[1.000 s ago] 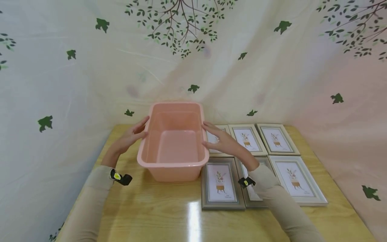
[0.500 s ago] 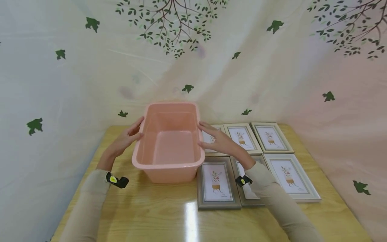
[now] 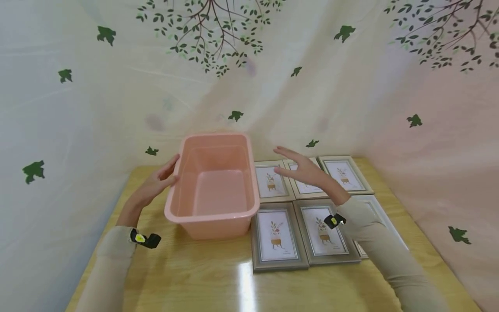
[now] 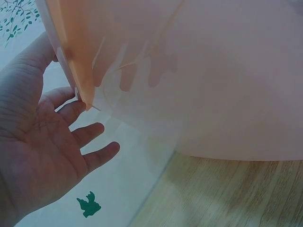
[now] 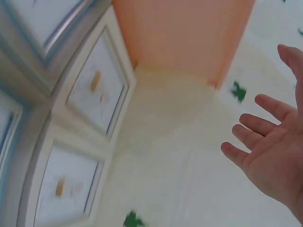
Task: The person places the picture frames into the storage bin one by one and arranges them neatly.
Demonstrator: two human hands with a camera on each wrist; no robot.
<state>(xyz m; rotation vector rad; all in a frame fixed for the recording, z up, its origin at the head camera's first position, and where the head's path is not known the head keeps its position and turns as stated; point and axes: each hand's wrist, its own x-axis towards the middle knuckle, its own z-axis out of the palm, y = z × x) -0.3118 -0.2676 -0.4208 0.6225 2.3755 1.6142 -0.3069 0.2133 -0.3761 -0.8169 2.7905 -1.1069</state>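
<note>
A pink plastic basin (image 3: 218, 229), with nothing in it, sits upright on the wooden table (image 3: 187, 281), its long axis running away from the person. It lies immediately right of the left hand (image 3: 153, 185), the nearer of the two, whose thumb and fingertips touch its left edge, the ring and little fingers spread free (the left wrist view cannot settle how firm that contact is). The right hand (image 3: 306, 170) is wide, fingers parted and holding nothing, raised above the back row of picture frames (image 3: 278, 240); from it, the basin lies to the left, with a clear gap between. Half a second earlier the right hand touched the basin's right edge; now it is off, and the nearest back-row picture shows more fully.
</note>
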